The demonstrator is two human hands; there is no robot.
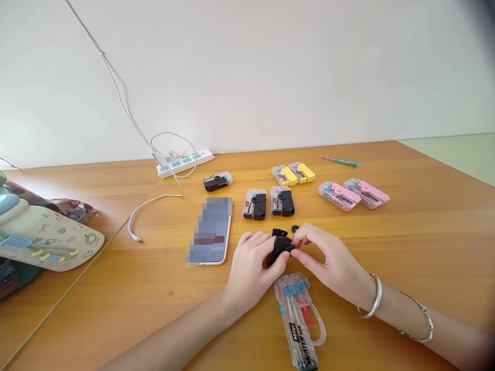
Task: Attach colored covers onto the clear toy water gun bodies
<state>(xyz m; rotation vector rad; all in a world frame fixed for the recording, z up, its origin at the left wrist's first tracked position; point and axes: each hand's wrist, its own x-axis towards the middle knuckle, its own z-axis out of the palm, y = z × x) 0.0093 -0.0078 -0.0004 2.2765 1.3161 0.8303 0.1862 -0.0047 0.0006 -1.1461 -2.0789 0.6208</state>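
Note:
My left hand (249, 265) is closed around a black plastic shell piece (277, 251), held just above the table. With thumb and forefinger, my right hand (332, 260) pinches a small round black part (289, 248) against the shell's right side; the fingertips partly hide it. Just behind the fingers lie another black piece (279, 232) and a small black disc (295, 229). Nearer to me, a clear mini water gun (296, 322) with blue fittings and a red trigger lies flat below both hands.
Folded mini water guns in black (254, 204), yellow (303, 173) and pink (340, 196) lie farther back. A phone (211, 232) is left of my hands. Behind are a power strip (185, 164), a white cable (154, 198) and a screwdriver (340, 162). A patterned bottle (58, 237) lies far left.

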